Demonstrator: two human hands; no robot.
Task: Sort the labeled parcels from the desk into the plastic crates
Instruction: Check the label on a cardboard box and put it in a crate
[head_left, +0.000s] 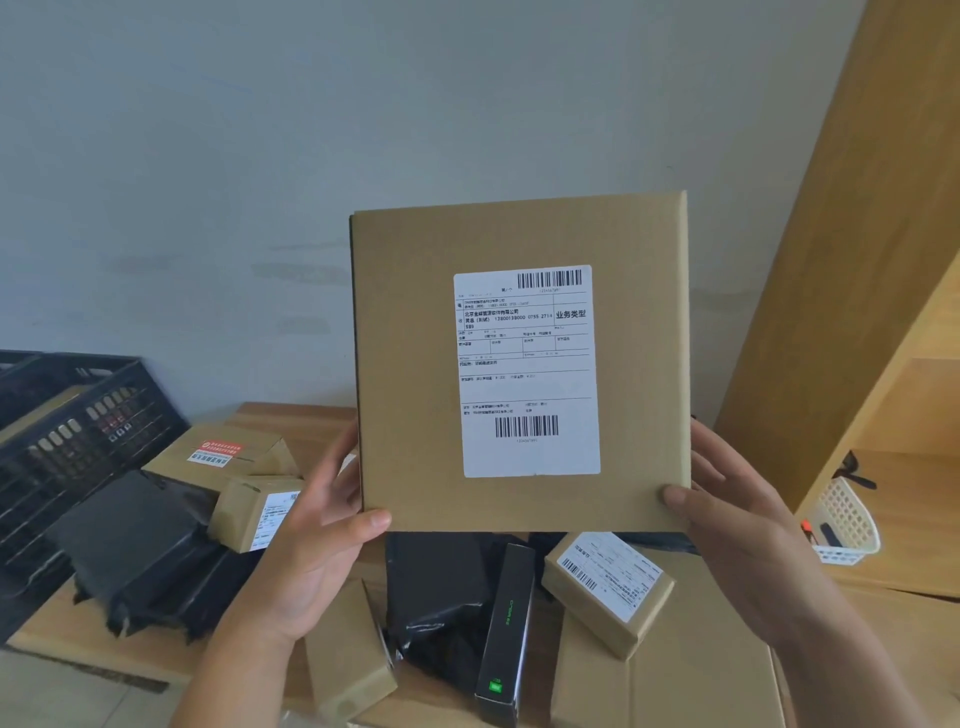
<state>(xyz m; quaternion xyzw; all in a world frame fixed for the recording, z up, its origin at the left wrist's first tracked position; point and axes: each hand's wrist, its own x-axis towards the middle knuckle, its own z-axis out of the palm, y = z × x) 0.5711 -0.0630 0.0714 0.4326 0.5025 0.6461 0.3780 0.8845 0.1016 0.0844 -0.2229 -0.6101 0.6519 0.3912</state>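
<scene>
wooden desk (291, 415), parcels (608, 587), black crate (78, 441)

Flat square cardboard parcel (519, 364) upright in air above worktop (270, 415), face toward camera; white shipping label (527, 371) with two barcodes on lower right of face. More parcels on worktop below: small labelled cardboard boxes (605, 590), black plastic bags (130, 545). Black slatted plastic crate (67, 441) at left.

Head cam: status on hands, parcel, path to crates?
Left hand and right hand grip flat cardboard parcel, label facing camera. Held above desk pile. Black crates far left, nothing between.
</scene>
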